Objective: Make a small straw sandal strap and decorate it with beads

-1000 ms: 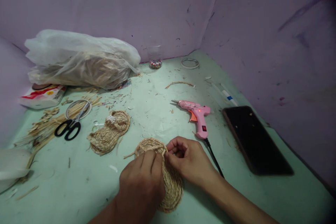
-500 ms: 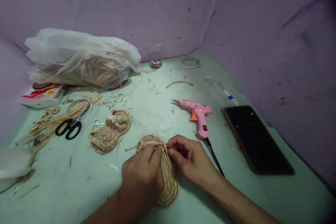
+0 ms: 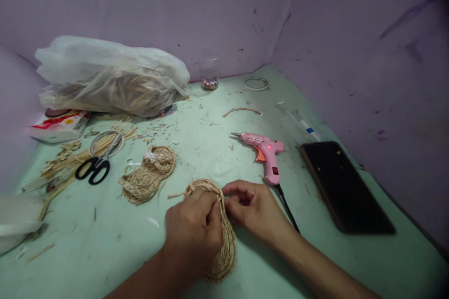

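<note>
Using my pink glue gun [image 3: 263,149] as the landmark, since it's lying on its side with the little light glowing. The woven piece [image 3: 228,243] I'm on, a sole-shaped thing made of rows of twisted straw-coloured cord, sits on the green tabletop [image 3: 206,138], left of the glue gun and closer to me. A loose cord end pokes out of its far left side.

My left hand [image 3: 192,224] is clenched over the far end of it, grasping the cord band there, fingertips tucked out of sight. My right hand [image 3: 250,205] is at that band's right edge, index finger and thumb bent close together; can't tell if they're actually pinching the cord.

Straight left of the glue gun is a second woven piece [image 3: 145,180] with a cluster of white beads [image 3: 150,156] on it. Keep going left and you hit the black-handled scissors [image 3: 94,169], blades across a pale ring [image 3: 115,149], with dry strips [image 3: 65,167] around them. The big plastic bag [image 3: 115,79] is left of the gun too, but farther back by the wall. A clear jar [image 3: 209,79] of colourful beads stands beyond the gun, a bit left. My phone [image 3: 347,187] lies dark to its right.
</note>
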The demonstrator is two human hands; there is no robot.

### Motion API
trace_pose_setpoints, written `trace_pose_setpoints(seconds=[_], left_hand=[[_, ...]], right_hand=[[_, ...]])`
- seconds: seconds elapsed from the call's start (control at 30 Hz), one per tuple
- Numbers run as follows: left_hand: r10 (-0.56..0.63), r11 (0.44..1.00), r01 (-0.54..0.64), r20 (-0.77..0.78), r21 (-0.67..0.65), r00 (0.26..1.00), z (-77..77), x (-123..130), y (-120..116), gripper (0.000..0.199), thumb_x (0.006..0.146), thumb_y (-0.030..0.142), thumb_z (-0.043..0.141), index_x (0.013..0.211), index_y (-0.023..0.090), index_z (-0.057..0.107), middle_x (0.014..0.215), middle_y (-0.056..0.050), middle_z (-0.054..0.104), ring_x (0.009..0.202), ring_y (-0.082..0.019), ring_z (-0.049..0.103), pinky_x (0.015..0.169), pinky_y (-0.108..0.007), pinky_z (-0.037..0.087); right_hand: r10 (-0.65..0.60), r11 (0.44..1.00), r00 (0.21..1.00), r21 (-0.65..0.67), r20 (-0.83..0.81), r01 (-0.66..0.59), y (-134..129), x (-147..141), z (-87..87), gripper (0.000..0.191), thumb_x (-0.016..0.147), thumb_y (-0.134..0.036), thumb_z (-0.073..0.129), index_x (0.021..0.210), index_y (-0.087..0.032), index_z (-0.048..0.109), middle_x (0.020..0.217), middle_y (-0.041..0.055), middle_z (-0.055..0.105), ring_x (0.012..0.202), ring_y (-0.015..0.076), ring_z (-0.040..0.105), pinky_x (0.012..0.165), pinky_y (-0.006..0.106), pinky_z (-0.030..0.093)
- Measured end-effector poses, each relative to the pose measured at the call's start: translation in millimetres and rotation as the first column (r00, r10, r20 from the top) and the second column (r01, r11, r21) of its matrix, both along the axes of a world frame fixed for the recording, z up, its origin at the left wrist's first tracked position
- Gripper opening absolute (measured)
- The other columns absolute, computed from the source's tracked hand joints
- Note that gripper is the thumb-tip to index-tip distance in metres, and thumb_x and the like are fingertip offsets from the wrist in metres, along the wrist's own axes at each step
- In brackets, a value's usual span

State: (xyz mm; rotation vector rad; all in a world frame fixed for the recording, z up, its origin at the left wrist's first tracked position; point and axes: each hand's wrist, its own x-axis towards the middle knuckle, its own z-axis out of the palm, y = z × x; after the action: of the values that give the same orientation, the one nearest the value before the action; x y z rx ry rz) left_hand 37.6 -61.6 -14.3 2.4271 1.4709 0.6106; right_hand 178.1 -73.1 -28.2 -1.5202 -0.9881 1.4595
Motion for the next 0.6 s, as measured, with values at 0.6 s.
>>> trace_pose_setpoints(seconds=[0.6], left_hand=[[-0.003,0.939,-0.089,-0.265,-0.332,0.964,14.0,3.2,2.2,0.022,0.082,0.018,0.038,0.076,0.023,0.059,0.076,-0.002,0.064,0.068,-0.021,0.061,0.057,-0.030,0.040]], right_hand=[[0.028,0.997,1.000,0.071,-0.011,-0.028,-3.0,-1.5,-8.1,0.006,0.070,-0.023,0.058,0.072,-0.018,0.062,0.058,-0.0020,0.059,0.046,0.0106,0.050,0.044,0.022,0.041]])
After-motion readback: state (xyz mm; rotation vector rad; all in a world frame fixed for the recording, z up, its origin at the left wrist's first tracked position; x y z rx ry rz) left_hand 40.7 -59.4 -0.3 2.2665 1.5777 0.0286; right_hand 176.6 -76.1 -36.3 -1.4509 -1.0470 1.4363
